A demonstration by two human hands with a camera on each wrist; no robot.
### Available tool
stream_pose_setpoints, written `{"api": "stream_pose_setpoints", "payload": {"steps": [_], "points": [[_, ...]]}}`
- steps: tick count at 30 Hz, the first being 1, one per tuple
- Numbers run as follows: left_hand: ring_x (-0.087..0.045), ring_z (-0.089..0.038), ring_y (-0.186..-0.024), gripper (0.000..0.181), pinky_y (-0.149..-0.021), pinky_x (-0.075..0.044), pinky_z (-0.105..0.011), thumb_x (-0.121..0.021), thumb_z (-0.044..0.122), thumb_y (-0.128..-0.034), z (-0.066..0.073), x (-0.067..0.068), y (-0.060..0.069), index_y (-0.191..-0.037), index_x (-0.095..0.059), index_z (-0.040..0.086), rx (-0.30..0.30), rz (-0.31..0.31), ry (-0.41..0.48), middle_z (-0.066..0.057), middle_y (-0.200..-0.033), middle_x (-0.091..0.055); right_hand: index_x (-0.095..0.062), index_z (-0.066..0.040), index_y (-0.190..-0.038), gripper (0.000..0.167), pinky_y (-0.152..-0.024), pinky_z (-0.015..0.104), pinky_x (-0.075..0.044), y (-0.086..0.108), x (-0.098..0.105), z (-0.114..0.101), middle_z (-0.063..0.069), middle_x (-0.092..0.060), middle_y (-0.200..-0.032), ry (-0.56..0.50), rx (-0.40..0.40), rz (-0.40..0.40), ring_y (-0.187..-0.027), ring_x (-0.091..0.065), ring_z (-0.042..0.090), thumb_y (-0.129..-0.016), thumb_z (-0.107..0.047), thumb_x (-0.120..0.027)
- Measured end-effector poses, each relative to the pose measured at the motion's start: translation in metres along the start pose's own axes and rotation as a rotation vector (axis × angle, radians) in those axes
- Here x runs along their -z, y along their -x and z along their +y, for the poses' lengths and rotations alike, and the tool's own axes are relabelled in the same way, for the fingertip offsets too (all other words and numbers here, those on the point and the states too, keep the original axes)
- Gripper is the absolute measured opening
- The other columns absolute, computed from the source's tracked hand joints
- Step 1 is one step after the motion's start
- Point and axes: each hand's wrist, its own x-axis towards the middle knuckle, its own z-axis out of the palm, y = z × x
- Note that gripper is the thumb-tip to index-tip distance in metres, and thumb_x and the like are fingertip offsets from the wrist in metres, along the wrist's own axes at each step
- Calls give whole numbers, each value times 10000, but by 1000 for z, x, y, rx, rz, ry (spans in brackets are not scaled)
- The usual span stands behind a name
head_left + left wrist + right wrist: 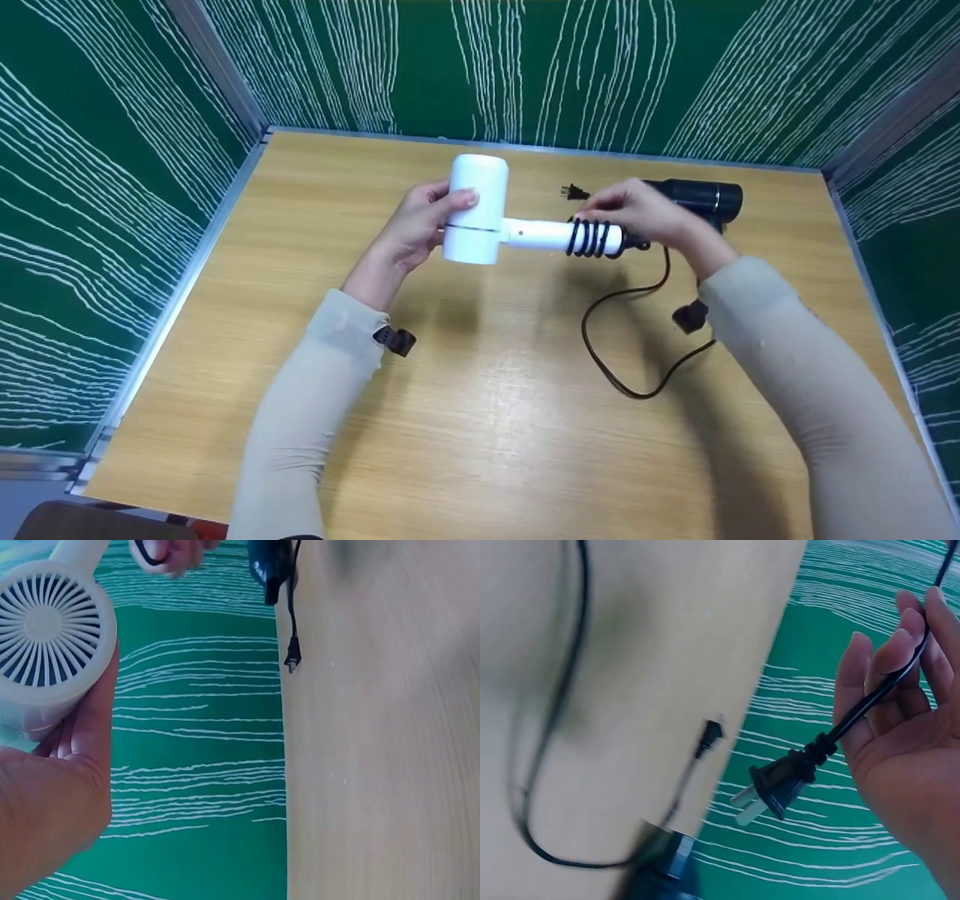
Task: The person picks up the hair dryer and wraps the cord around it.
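A white hair dryer (477, 180) is held above the table, its handle pointing right. My left hand (411, 225) grips its barrel, thumb across the front; in the left wrist view the dryer's round vent grille (43, 624) faces the camera. A black power cord (589, 238) is wound in several turns round the handle's end. Close to that end, my right hand (637, 208) pinches the cord between thumb and fingers. In the right wrist view the cord's two-prong plug (781, 778) hangs free below the palm.
A black hair dryer (701, 196) lies at the table's back right. Its plug (575, 192) rests near the right hand, and its dark cord (589, 330) loops forward over the wooden table (465, 420). Green panels (427, 67) with white lines enclose the back and sides.
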Motion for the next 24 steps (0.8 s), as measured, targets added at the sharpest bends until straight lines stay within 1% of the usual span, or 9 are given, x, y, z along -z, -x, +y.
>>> {"api": "stream_pose_setpoints", "payload": {"steps": [4,6,7,10,13,15,19,22,24], "points": [[-685,-324,-1123,494,-895,-632,-461,-697,257,-996,-1,2,-1,-1426,-629,23,5,-13,-48,-182,-1303,-678,-804,-114,-1156,242,-762,287,-556,0,13,-21,81,-753,-1054,157,-16,-34,-898,-649,190,-1058,-309,-698],[-681,-327,-1129,489,-900,-630,-461,-699,257,-1001,-2,3,-1,-1428,-630,28,9,-13,-68,-179,-1309,-675,-807,-118,-1160,266,-803,313,-573,0,17,-32,89,-756,-1089,237,-17,-45,-963,-661,210,-1059,-338,-696],[-679,-325,-1135,491,-907,-627,-461,-703,261,-1004,-2,3,-2,-1429,-630,29,13,-13,-77,-176,-1313,-675,-808,-126,-1161,280,-800,320,-574,0,18,-38,82,-756,-1096,275,-21,-49,-965,-657,215,-1058,-360,-694],[-674,-328,-1150,489,-925,-620,-467,-712,268,-1010,-3,3,-3,-1432,-632,34,23,-4,-95,-172,-1324,-674,-809,-134,-1137,292,-754,327,-560,-1,20,-55,61,-751,-1046,377,-9,-55,-911,-644,227,-1060,-388,-685],[-671,-329,-1158,488,-934,-616,-474,-723,279,-1013,-4,3,-5,-1430,-639,40,34,19,-111,-166,-1330,-674,-801,-119,-1091,253,-696,326,-536,-2,19,-68,69,-741,-967,460,31,-47,-828,-630,234,-1065,-344,-686],[-668,-329,-1162,488,-938,-614,-477,-734,285,-1012,-5,2,-6,-1430,-645,50,43,40,-117,-161,-1336,-672,-795,-103,-1062,227,-669,328,-522,-2,17,-74,78,-738,-929,512,68,-30,-786,-626,231,-1066,-304,-689],[-672,-327,-1161,500,-937,-618,-478,-760,299,-1002,-6,1,-9,-1425,-653,56,56,91,-138,-159,-1336,-670,-794,-67,-1034,190,-663,340,-505,-3,9,-80,92,-743,-913,585,147,31,-756,-622,227,-1057,-232,-703],[-675,-325,-1160,508,-934,-620,-478,-774,314,-997,-6,-1,-11,-1424,-659,64,63,133,-149,-155,-1336,-670,-799,-42,-1024,167,-675,353,-525,-3,2,-81,105,-753,-913,631,215,87,-749,-643,230,-1042,-187,-719],[-673,-318,-1165,520,-943,-617,-478,-780,329,-995,-6,-2,-12,-1430,-658,71,70,163,-146,-145,-1338,-669,-796,-35,-1016,156,-680,375,-556,-2,-4,-82,114,-755,-917,658,245,116,-750,-665,239,-1034,-175,-729]]}}
